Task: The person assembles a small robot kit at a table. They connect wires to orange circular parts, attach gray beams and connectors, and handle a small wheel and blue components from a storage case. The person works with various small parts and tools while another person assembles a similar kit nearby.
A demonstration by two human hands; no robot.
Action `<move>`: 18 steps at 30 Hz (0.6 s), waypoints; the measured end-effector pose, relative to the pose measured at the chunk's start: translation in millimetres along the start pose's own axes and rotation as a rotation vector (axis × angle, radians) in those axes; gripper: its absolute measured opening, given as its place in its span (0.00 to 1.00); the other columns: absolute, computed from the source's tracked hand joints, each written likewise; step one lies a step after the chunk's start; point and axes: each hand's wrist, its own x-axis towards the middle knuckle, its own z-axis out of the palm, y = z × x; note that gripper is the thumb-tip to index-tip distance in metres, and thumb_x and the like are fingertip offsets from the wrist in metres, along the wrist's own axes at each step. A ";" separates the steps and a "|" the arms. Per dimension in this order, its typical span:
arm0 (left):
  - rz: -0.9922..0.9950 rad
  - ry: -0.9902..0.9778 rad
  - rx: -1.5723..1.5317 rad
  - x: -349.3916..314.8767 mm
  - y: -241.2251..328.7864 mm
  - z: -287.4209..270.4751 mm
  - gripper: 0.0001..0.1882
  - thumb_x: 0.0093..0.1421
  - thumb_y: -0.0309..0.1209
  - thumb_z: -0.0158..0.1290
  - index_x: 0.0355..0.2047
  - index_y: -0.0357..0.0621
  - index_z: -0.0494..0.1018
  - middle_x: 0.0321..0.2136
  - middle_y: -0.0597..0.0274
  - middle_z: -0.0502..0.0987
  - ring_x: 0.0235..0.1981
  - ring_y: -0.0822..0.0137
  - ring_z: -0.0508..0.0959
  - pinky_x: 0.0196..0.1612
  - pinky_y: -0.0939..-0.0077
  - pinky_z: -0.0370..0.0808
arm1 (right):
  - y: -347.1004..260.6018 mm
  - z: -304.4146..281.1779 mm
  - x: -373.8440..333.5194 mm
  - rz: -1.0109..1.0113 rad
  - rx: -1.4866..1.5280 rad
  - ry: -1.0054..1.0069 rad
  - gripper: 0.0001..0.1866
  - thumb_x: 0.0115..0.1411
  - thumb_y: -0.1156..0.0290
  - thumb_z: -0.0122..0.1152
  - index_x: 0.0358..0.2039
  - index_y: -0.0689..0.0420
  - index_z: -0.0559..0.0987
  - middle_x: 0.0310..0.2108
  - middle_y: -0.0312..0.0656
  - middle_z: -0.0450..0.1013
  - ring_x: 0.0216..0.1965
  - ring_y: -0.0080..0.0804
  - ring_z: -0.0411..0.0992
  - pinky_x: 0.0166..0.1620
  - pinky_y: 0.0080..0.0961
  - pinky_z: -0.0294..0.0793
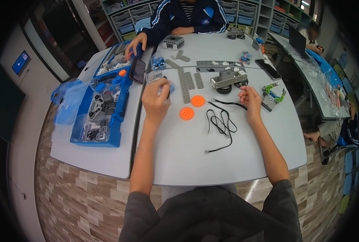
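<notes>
My left hand [155, 101] is raised over the table's left side with its fingers curled together. A small dark thing shows at its fingertips, too unclear to name. Just beyond it lies a clear box [154, 76] of small parts, partly hidden by the hand. On the right, my right hand [250, 103] has bent fingers and is closed round one end of a black cable [230, 103]. The cable's other plug points left. A second black cable [219, 127] lies looped between my hands. Two orange gears [197, 101] lie to its left.
Grey perforated plates [184, 85] and a wheeled grey assembly [228, 79] lie ahead. A green-and-grey assembly [273, 97] and phone [268, 69] are at right. Left stands a blue parts case [119, 117] with a propped dark screen [138, 71]. Across sits a person [187, 20], one hand at the case.
</notes>
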 end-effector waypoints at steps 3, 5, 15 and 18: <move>-0.217 0.180 -0.337 2.6 60.6 10.5 0.04 0.54 0.24 0.62 0.27 0.45 0.76 0.38 0.68 0.78 0.36 0.67 0.77 0.34 0.71 0.74 | -15.3 13.1 -14.5 -0.199 -0.254 -0.161 0.21 0.75 0.56 0.48 0.51 0.62 0.78 0.38 0.39 0.78 0.35 0.21 0.73 0.39 0.18 0.71; 0.071 0.131 -0.308 2.9 80.1 7.0 0.06 0.52 0.25 0.64 0.26 0.47 0.76 0.38 0.69 0.77 0.34 0.69 0.77 0.32 0.73 0.73 | -27.1 29.7 -30.4 -0.299 -0.261 -0.303 0.26 0.74 0.52 0.46 0.58 0.61 0.74 0.48 0.42 0.76 0.48 0.25 0.73 0.50 0.22 0.71; 0.472 0.004 -0.046 -8.7 87.5 11.6 0.06 0.52 0.28 0.62 0.27 0.54 0.75 0.38 0.73 0.75 0.33 0.72 0.74 0.28 0.76 0.65 | -27.7 65.8 -73.9 0.415 0.402 -0.681 0.28 0.74 0.50 0.48 0.62 0.60 0.71 0.53 0.40 0.75 0.55 0.26 0.74 0.59 0.29 0.72; 0.457 -0.089 -0.078 -8.5 83.6 15.0 0.06 0.51 0.27 0.61 0.31 0.51 0.77 0.38 0.72 0.75 0.32 0.71 0.72 0.30 0.75 0.66 | -23.7 62.3 -65.0 0.422 0.441 -0.609 0.26 0.74 0.53 0.49 0.59 0.62 0.73 0.51 0.39 0.76 0.51 0.26 0.76 0.55 0.29 0.75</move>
